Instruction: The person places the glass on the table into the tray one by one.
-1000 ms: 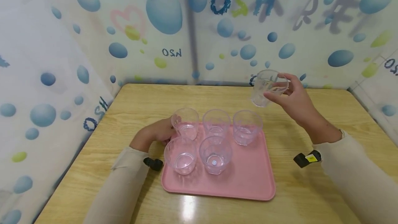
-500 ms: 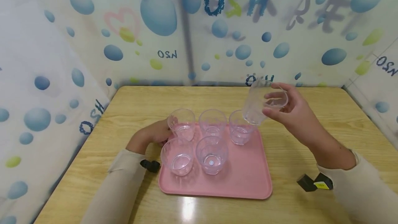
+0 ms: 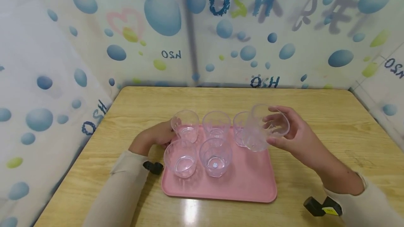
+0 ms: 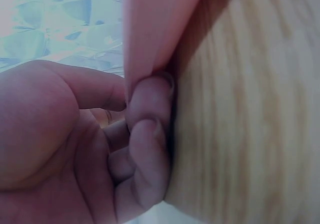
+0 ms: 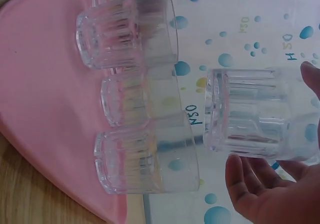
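Note:
Several clear plastic cups stand upright on a pink tray: three at the back and two in front. My left hand pinches the tray's left edge, with its thumb on the upper side and curled fingers beneath the rim. Over the right side of the tray, my right hand holds another clear cup between thumb and fingers, slightly tilted. In the right wrist view this held cup is raised above the standing cups, and it partly covers the back-right cup in the head view.
The tray lies on a light wooden table. Behind and to the left, a white wall sheet with blue and green spots encloses the table. The front-right part of the tray shows bare pink surface.
My right hand has brought the held cup down and toward me, from above the table's far right to over the tray. The left hand stays at the tray's edge.

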Tool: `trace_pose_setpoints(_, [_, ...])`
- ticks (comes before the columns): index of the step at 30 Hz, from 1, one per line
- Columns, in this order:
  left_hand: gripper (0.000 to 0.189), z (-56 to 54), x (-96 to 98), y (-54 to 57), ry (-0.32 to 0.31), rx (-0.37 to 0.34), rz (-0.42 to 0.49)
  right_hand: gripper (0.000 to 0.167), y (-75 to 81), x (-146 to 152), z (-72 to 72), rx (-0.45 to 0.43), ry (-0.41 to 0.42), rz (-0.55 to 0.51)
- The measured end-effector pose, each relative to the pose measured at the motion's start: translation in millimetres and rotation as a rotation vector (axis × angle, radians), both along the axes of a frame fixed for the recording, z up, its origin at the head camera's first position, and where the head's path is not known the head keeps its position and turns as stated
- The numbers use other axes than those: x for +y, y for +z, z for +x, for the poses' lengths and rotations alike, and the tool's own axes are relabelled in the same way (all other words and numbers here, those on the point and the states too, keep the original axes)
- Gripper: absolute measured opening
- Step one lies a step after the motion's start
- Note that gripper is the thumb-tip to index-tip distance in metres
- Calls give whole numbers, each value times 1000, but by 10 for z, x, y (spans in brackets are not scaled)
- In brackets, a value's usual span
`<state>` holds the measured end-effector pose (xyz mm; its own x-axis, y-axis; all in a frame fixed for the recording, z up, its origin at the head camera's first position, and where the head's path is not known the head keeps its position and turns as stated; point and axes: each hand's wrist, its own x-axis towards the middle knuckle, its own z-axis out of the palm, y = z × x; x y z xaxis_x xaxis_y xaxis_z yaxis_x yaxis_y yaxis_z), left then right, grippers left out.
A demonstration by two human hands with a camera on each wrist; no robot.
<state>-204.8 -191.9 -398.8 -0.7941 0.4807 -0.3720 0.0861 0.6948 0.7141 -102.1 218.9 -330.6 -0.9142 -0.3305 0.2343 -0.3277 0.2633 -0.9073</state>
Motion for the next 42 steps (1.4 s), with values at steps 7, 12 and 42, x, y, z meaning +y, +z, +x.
trace_pose_setpoints(7, [40, 12, 15, 15, 4, -8, 13, 74, -75, -21, 58, 50, 48, 27])
trace_pose_setpoints(12, [42, 20, 18, 30, 9, 1, 3, 76, -131, -55, 99, 57, 98, 3])
trace_pose_setpoints(42, [42, 65, 9, -19, 27, -23, 18, 90, -407, -97, 156, -250, 179, 294])
